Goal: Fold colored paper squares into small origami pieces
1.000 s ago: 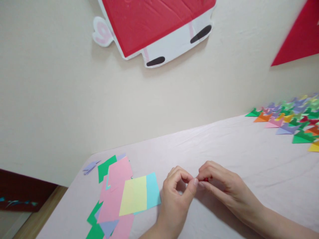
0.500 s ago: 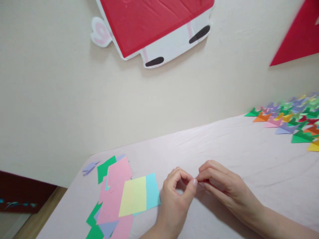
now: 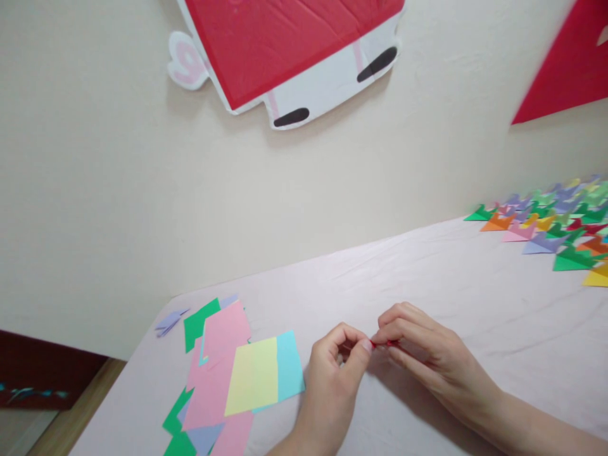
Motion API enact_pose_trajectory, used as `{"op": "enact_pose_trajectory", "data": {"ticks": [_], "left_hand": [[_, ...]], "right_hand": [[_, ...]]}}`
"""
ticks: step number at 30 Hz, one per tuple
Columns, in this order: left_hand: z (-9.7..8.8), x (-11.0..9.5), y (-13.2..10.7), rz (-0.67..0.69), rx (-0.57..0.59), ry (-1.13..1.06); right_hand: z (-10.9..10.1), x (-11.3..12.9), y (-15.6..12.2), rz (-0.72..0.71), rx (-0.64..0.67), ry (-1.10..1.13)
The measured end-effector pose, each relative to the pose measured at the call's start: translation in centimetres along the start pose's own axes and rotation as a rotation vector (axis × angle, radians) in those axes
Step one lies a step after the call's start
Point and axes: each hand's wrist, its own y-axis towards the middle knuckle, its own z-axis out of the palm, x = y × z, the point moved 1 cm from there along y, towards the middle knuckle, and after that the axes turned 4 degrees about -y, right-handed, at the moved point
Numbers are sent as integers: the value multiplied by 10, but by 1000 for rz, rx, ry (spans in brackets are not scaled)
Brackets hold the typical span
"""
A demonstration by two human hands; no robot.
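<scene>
A small piece of red paper [image 3: 373, 345] shows between the fingertips of both hands, just above the pale tablecloth. My left hand [image 3: 336, 370] pinches its left end between thumb and forefinger. From the right, my right hand [image 3: 427, 351] grips the other side with thumb and fingers. Most of the red paper is hidden by the fingers, so its folded shape cannot be made out. Close by on the left lies a yellow paper sheet [image 3: 254, 377], partly over a light blue sheet [image 3: 291, 364].
Pink sheets [image 3: 211, 386] and green sheets [image 3: 199, 323] overlap at the left. A folded lilac paper [image 3: 171, 323] lies near the table's left edge. Rows of folded colourful paper figures [image 3: 546, 234] stand at the back right. A wall decoration [image 3: 294, 50] hangs above.
More of the red paper shows between the fingertips now. My left fingers have shifted very slightly; my right hand has barely moved. The view has shifted a little.
</scene>
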Motion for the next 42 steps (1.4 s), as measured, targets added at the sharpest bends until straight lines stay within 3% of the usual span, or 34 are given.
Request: {"op": "enact_pose_trajectory", "data": {"ticks": [10,23,29,32,37,42], "left_hand": [[3,2,1,-206,2,-242],[5,-2,2,-282,54,-420],[3,-1,4,-292,141,-461],[1,0,5,-176,141,-353],[-2,-2,2,211,20,167],[0,-3,-1,325,-6,300]], "right_hand": [[-1,3,2,-16,-5,-13],[-3,3,2,-33,-21,3],[-3,1,3,31,-45,67],[-2,0,3,106,-39,120],[0,-1,1,244,-9,225],[3,-2,-1,381,6,314]]}}
